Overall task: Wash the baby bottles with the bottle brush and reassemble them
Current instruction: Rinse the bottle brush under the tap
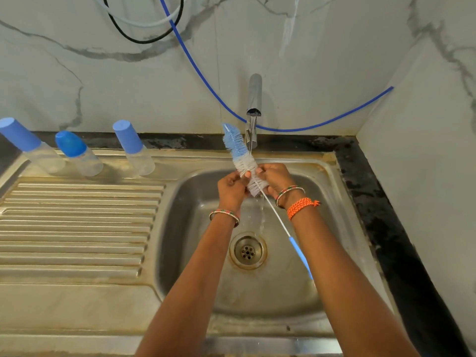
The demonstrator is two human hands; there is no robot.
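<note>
A bottle brush (238, 150) with blue and white bristles and a thin white wire handle ending in a blue grip slants over the sink basin (195, 253), under water running from the tap (253, 99). My left hand (231, 188) and my right hand (277, 179) both hold the white lower bristles, thumbs pressed on them. Three clear baby bottles with blue caps stand along the back of the drainboard: one at far left (31, 148), one beside it (77, 154), one further right (134, 149).
A ribbed steel drainboard (77, 228) lies left of the basin, whose drain (247, 251) sits in the middle. A blue hose (206, 83) and a black cable hang on the marble wall. A dark counter strip (381, 215) borders the right side.
</note>
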